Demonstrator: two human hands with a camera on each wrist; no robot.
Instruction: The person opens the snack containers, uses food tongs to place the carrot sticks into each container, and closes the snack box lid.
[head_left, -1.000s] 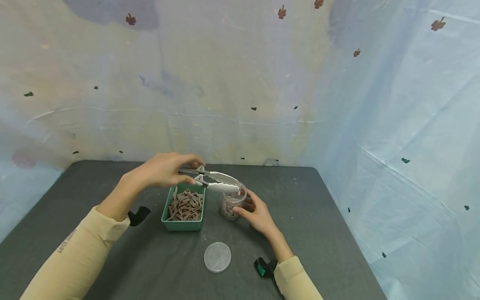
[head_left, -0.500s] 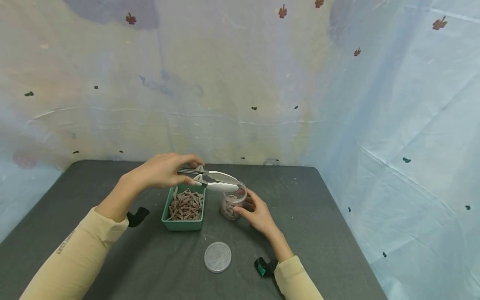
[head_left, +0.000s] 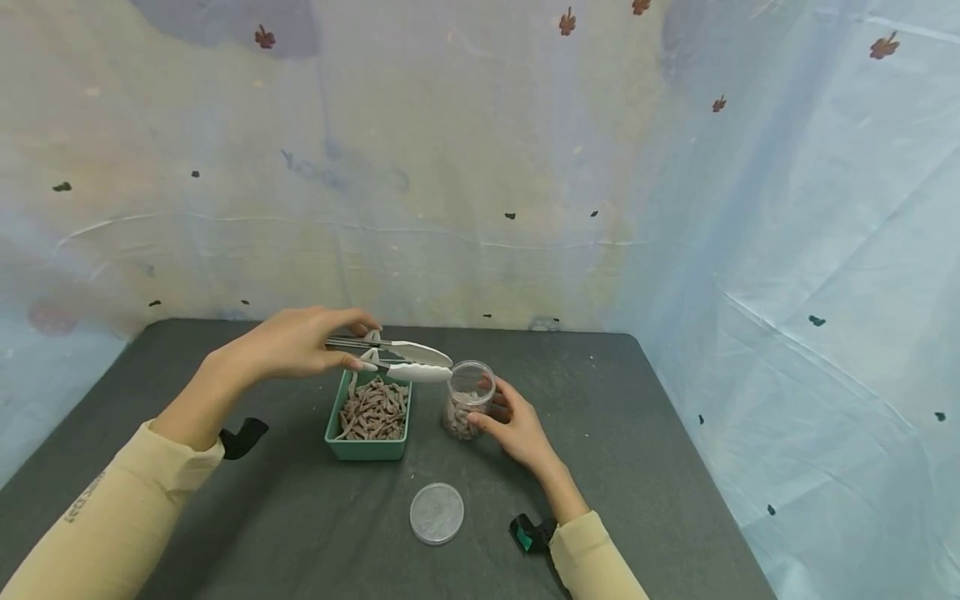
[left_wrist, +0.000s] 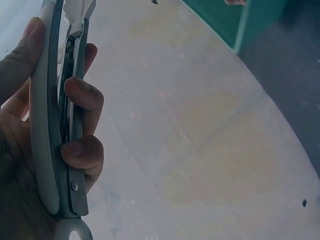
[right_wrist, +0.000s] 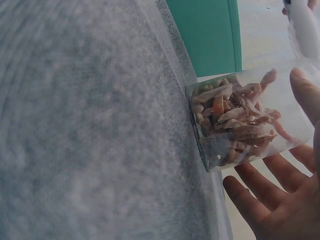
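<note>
Clear jar point(head_left: 471, 399), upright, part-filled with brown strips point(right_wrist: 240, 115); green tray point(head_left: 366, 451) of similar strips point(head_left: 372, 411) at its nine o'clock; white-tipped tongs point(head_left: 417, 372), parted, at ten.

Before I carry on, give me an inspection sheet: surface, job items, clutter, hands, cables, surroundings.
Surface: dark table, with a few tiny pale specks.
Tray: green, holding many brownish strips.
Jar: clear, uncovered, partly filled with similar strips, right of the tray.
Lid: lies on the table, nearer the wearer than the jar.
Tongs: white tips beside the jar's rim; contact can't be told. No strip visible between them.
Left hand: holds the tongs.
Right hand: grips the jar's side.
Clutter: nothing seen beyond the specks.
Cables: nothing seen.
Surroundings: patterned sheeting behind and to the right.
</note>
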